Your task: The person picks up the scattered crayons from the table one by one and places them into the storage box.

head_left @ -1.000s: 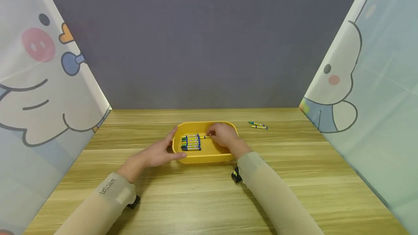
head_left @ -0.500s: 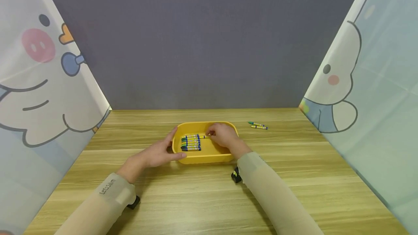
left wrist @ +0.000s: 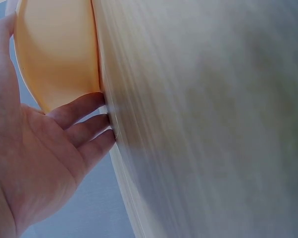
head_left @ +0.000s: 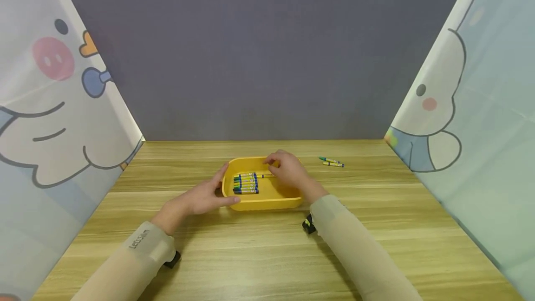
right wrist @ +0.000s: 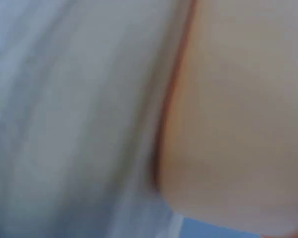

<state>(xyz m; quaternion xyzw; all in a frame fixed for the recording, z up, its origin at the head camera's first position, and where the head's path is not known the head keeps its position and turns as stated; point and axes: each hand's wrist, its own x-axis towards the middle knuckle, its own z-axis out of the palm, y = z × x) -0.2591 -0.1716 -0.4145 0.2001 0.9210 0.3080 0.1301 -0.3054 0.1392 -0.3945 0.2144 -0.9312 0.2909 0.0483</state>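
Observation:
In the head view a yellow tray (head_left: pixel 267 205) holds a row of several crayons (head_left: pixel 246 184) at its left side. One more yellow crayon (head_left: pixel 267 176) lies in the tray to the right of the row's far end. My left hand (head_left: pixel 205 196) spans the tray's left end, thumb along the front rim; in the left wrist view its nearly straight fingers (left wrist: pixel 92 129) rest against the outer wall and the wood. Over the tray's right half hovers my right hand (head_left: pixel 288 169), fingers loosely bent, no crayon showing between them. Blur fills the right wrist view, with the tray wall (right wrist: pixel 233 124) at its right.
A green crayon (head_left: pixel 329 160) and a yellow crayon (head_left: pixel 333 164) lie on the wooden table (head_left: pixel 234 254) to the right of the tray. A dark panel (head_left: pixel 267 59) stands behind, with printed cloth walls at both sides.
My right hand has let go of the yellow crayon in the tray and risen slightly, back toward the far rim. The left hand stays at the tray's left end.

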